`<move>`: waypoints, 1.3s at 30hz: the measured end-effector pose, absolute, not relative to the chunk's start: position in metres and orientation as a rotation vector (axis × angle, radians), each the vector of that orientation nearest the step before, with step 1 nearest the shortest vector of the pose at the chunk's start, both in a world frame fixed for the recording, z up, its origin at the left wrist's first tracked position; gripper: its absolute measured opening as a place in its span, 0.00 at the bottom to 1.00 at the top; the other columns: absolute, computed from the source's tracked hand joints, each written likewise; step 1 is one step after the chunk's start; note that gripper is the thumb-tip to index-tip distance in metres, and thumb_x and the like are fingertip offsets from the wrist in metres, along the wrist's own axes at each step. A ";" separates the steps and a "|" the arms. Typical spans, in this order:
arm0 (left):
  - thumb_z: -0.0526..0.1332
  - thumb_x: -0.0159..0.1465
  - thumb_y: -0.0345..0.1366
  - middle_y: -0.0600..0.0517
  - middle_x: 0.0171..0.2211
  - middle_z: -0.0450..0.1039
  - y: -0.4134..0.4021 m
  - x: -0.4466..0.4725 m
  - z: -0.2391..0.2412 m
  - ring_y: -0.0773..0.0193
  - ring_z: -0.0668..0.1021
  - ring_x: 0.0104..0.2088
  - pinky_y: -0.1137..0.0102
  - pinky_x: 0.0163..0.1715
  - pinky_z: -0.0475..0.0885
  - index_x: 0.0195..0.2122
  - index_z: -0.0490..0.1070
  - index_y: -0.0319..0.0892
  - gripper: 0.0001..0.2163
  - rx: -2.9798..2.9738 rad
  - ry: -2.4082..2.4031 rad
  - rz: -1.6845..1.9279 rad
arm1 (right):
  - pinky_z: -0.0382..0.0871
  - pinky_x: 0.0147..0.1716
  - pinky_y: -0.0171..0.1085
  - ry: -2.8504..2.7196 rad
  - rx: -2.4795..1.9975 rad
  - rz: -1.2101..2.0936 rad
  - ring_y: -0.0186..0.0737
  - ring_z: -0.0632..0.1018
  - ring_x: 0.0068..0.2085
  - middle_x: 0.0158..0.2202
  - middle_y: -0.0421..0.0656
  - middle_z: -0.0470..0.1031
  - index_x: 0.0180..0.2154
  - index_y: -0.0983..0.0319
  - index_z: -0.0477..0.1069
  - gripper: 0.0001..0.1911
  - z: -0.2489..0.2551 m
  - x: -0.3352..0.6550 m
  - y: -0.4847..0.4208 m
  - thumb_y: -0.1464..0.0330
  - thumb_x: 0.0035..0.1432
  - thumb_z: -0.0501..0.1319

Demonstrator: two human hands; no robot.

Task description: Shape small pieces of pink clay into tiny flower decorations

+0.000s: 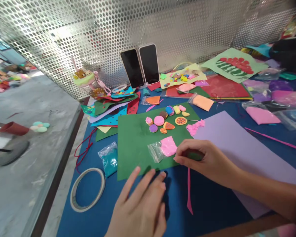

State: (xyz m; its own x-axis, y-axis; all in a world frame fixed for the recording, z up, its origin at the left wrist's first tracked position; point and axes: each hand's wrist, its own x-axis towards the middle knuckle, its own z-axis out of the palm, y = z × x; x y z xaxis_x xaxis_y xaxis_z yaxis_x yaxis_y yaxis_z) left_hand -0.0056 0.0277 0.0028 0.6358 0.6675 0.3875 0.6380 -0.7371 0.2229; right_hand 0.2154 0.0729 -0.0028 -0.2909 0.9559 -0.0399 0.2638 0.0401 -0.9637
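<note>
left hand (143, 205) with fingers spread, released, just beside the lower edge of the dark green paper sheet (132, 148); right hand (211, 159) with fingers curled toward the thumb, impossible to tell if grasping something. on the green sheet, near the right fingertips: one clear plastic pouch of pink clay (168, 146). possible danger: sliding of the sheet, caused by careless palm push, then scattering of small food-shaped clay pieces (159, 120). counted: eleven such pieces, one crumbly pink clay heap (195, 127), one white tape ring (74, 199), two black-screened phones (133, 68).
</note>
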 end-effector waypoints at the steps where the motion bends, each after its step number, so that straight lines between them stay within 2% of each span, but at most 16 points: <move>1: 0.54 0.60 0.28 0.49 0.45 0.77 0.024 -0.005 -0.001 0.61 0.75 0.50 0.64 0.62 0.51 0.45 0.68 0.39 0.12 2.888 1.100 0.715 | 0.67 0.28 0.30 -1.640 -1.255 1.290 0.33 0.73 0.30 0.29 0.39 0.73 0.30 0.60 0.72 0.08 -0.004 0.216 0.073 0.63 0.57 0.61; 5: 0.53 0.62 0.29 0.44 0.41 0.79 0.014 -0.001 -0.013 0.58 0.77 0.47 0.56 0.62 0.50 0.43 0.69 0.36 0.10 3.259 0.881 0.570 | 0.68 0.29 0.30 -1.673 -1.262 1.300 0.33 0.74 0.30 0.29 0.39 0.73 0.31 0.60 0.72 0.07 -0.005 0.215 0.073 0.63 0.57 0.61; 10: 0.51 0.64 0.29 0.44 0.39 0.80 0.019 -0.002 -0.008 0.61 0.79 0.45 0.59 0.62 0.48 0.42 0.69 0.36 0.10 3.308 0.750 0.506 | 0.67 0.29 0.29 -1.713 -1.278 1.272 0.32 0.74 0.29 0.28 0.38 0.74 0.30 0.61 0.72 0.07 -0.001 0.214 0.073 0.64 0.57 0.62; 12: 0.53 0.64 0.31 0.46 0.38 0.80 0.021 -0.002 -0.006 0.61 0.79 0.45 0.63 0.61 0.54 0.40 0.70 0.37 0.08 3.323 0.712 0.519 | 0.67 0.28 0.29 -1.729 -1.283 1.264 0.31 0.73 0.29 0.27 0.38 0.74 0.29 0.61 0.72 0.06 0.001 0.213 0.074 0.65 0.57 0.62; 15: 0.57 0.62 0.34 0.48 0.38 0.80 0.023 -0.003 -0.006 0.61 0.79 0.44 0.67 0.52 0.67 0.37 0.70 0.40 0.06 3.330 0.678 0.512 | 0.67 0.28 0.28 -1.762 -1.287 1.258 0.31 0.73 0.28 0.27 0.38 0.73 0.29 0.61 0.72 0.05 0.002 0.212 0.073 0.67 0.56 0.62; 17: 0.60 0.60 0.34 0.47 0.39 0.80 0.024 -0.004 -0.006 0.59 0.79 0.44 0.67 0.48 0.71 0.37 0.70 0.41 0.05 3.275 0.676 0.508 | 0.66 0.26 0.29 -1.771 -1.307 1.247 0.31 0.72 0.27 0.25 0.38 0.73 0.27 0.62 0.71 0.06 0.002 0.212 0.072 0.67 0.55 0.63; 21: 0.61 0.57 0.28 0.46 0.44 0.78 0.029 -0.006 -0.002 0.56 0.78 0.47 0.63 0.53 0.68 0.43 0.68 0.42 0.12 2.870 0.846 0.656 | 0.63 0.22 0.30 -1.714 -1.339 1.255 0.33 0.71 0.25 0.23 0.38 0.71 0.25 0.62 0.71 0.08 -0.004 0.212 0.070 0.66 0.54 0.63; 24: 0.58 0.58 0.25 0.50 0.45 0.77 0.030 -0.003 0.009 0.59 0.77 0.48 0.63 0.54 0.67 0.50 0.62 0.47 0.19 2.191 1.067 0.923 | 0.65 0.25 0.31 -1.704 -1.299 1.327 0.35 0.72 0.27 0.25 0.39 0.73 0.28 0.62 0.72 0.04 -0.006 0.214 0.072 0.69 0.54 0.62; 27: 0.57 0.62 0.28 0.51 0.43 0.78 0.031 0.002 0.025 0.59 0.79 0.41 0.64 0.43 0.72 0.48 0.61 0.52 0.16 1.537 1.131 1.044 | 0.67 0.28 0.30 -1.708 -1.267 1.361 0.36 0.74 0.30 0.27 0.40 0.75 0.29 0.63 0.72 0.03 -0.005 0.214 0.075 0.74 0.54 0.61; 30: 0.61 0.61 0.35 0.51 0.44 0.77 0.037 0.004 0.038 0.59 0.78 0.36 0.67 0.33 0.74 0.48 0.64 0.54 0.14 1.124 0.949 1.003 | 0.66 0.26 0.30 -1.846 -1.228 1.225 0.35 0.75 0.29 0.28 0.40 0.75 0.31 0.62 0.73 0.03 -0.005 0.211 0.072 0.72 0.56 0.61; 32: 0.63 0.59 0.36 0.49 0.45 0.76 0.045 0.002 0.042 0.58 0.77 0.37 0.67 0.32 0.74 0.48 0.66 0.54 0.16 0.977 0.832 0.943 | 0.67 0.29 0.31 -1.996 -1.168 1.037 0.36 0.76 0.30 0.30 0.41 0.77 0.32 0.62 0.75 0.03 -0.008 0.207 0.068 0.70 0.56 0.61; 35: 0.65 0.58 0.37 0.48 0.51 0.73 0.060 -0.004 0.041 0.56 0.77 0.40 0.67 0.34 0.74 0.50 0.69 0.55 0.18 0.917 0.695 0.806 | 0.69 0.36 0.32 -2.134 -1.049 0.852 0.38 0.78 0.36 0.34 0.42 0.79 0.35 0.60 0.75 0.06 -0.015 0.203 0.063 0.73 0.56 0.60; 39: 0.66 0.56 0.41 0.50 0.55 0.69 0.071 -0.003 0.042 0.57 0.75 0.44 0.71 0.34 0.74 0.50 0.70 0.56 0.20 0.899 0.610 0.761 | 0.69 0.35 0.31 -2.049 -1.025 0.787 0.36 0.78 0.34 0.34 0.41 0.79 0.36 0.59 0.74 0.11 -0.015 0.202 0.065 0.77 0.54 0.58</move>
